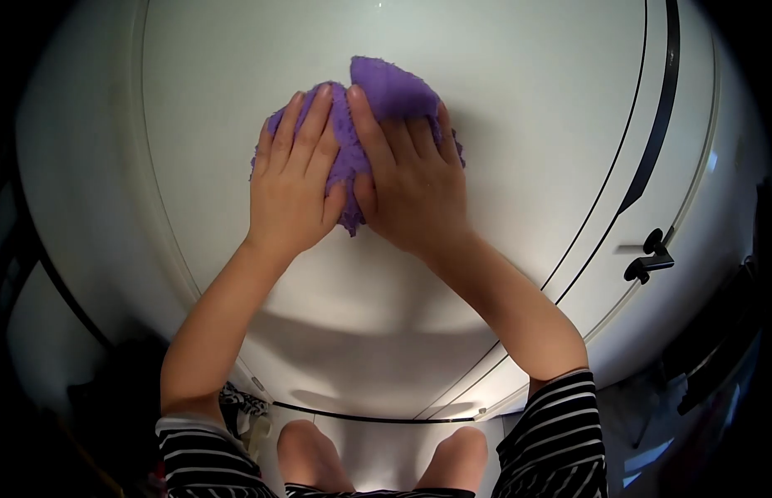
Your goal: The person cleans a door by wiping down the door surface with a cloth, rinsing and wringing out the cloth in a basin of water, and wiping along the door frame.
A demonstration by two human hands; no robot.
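The purple cloth (343, 137) lay against the white door (236, 50), upper centre of the frame. The left hand (290, 183) pressed it open and flat, likely to spread pressure; the right hand (419, 187) pressed beside it (a fold hid some fingertips, so I couldn't tell its grip). A black handle (649, 262) sat right of centre.

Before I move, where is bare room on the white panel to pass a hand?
The white panel is bare left of the purple cloth, above it, rightward toward the black strip, and below, between the forearms. Crowded: the cloth, under left hand and right hand.
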